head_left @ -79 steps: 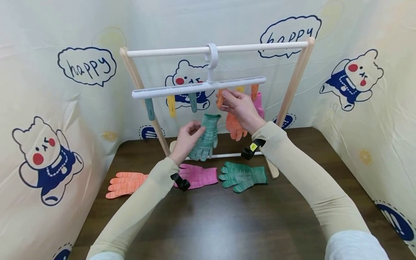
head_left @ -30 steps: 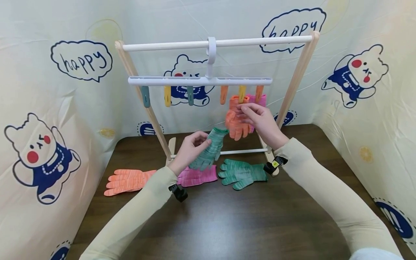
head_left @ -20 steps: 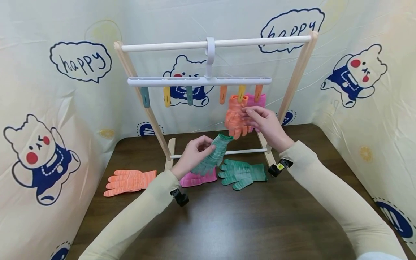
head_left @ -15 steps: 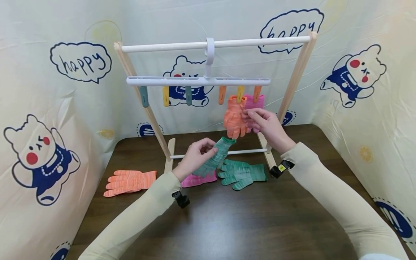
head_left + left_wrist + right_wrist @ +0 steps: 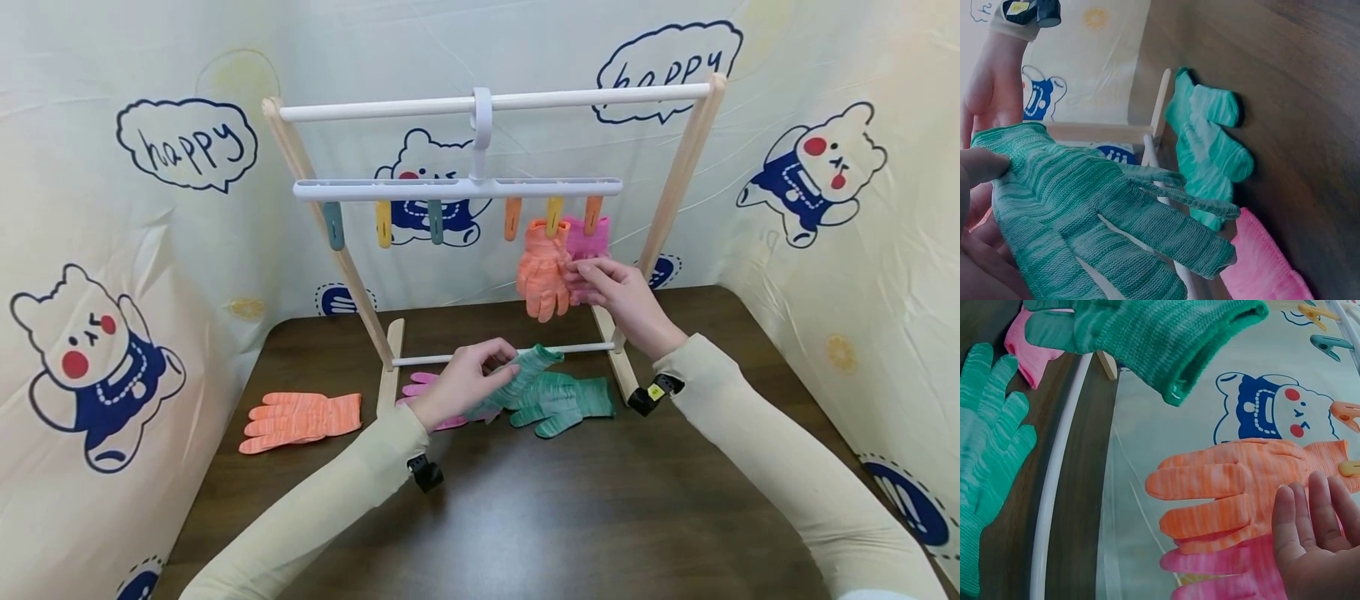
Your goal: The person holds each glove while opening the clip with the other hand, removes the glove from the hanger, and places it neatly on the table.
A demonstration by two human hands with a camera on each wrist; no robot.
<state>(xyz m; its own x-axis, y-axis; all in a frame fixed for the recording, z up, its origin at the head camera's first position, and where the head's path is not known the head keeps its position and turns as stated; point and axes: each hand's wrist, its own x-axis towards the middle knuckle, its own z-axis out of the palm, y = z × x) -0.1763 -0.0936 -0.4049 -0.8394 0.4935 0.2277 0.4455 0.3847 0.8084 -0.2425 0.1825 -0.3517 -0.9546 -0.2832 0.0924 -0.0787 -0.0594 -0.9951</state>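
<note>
My left hand (image 5: pixel 468 379) pinches a green striped glove (image 5: pixel 1104 206) near its cuff, between thumb and fingers. The glove hangs tilted above the table, cuff toward the right. My right hand (image 5: pixel 626 304) holds nothing; its fingers are extended and loosely bent in the right wrist view, close beside a hanging orange glove (image 5: pixel 542 275) and a pink glove (image 5: pixel 588 239). A yellow clip (image 5: pixel 554 217) grips the orange glove's cuff, and an orange clip (image 5: pixel 592 215) the pink one's. Another green glove (image 5: pixel 562 404) lies flat on the table, partly overlapped by the held glove in the head view.
A white hanger (image 5: pixel 420 191) hangs from a wooden rack's top rod (image 5: pixel 600 96). More clips, including a yellow clip (image 5: pixel 384 225), dangle from it without gloves. An orange glove (image 5: pixel 303 421) and a partly hidden pink glove (image 5: pixel 420 387) lie on the dark table (image 5: pixel 570 508).
My right hand has let go of the orange clip and moved right and down beside the hanging gloves. My left hand has lowered the green glove, tipping it rightward. The hanger has levelled.
</note>
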